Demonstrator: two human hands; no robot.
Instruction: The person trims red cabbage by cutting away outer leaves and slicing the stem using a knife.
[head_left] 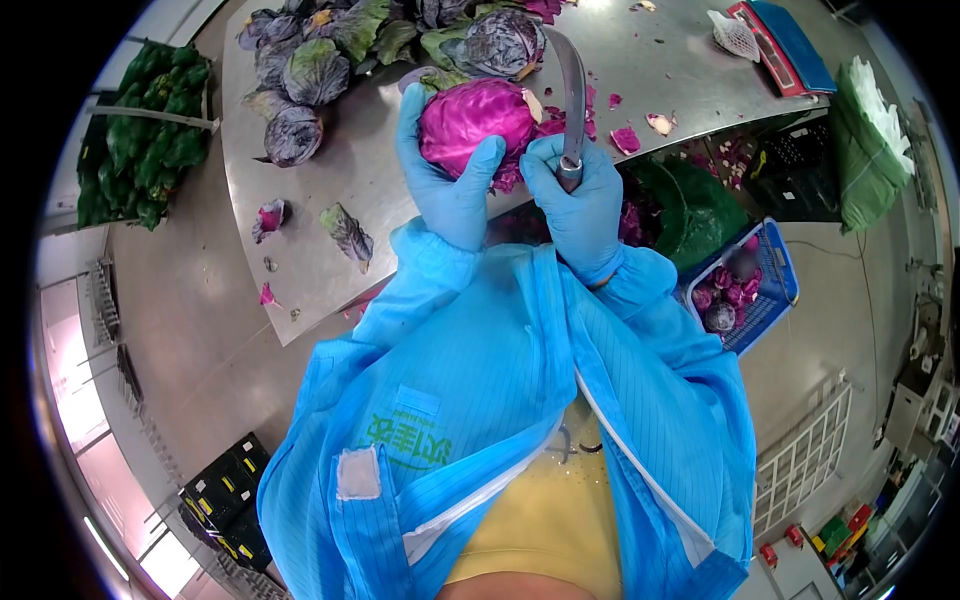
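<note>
One magenta cabbage [468, 125], glossy, veined, rounded, over metal table's [690, 60] near side, gripped in left hand [447, 200], fingers curled; right hand [580, 205] closed round one knife [573, 90], blade curved, metal

- Blue jacket [480, 350], chest: green Chinese characters [410, 442], upside down in view; the middle one looks like 佳, the others unclear
- Beside them: tiny green lettering [383, 413], unreadable
- Black crates [222, 490]: yellow labels [207, 503], too small to read
</note>
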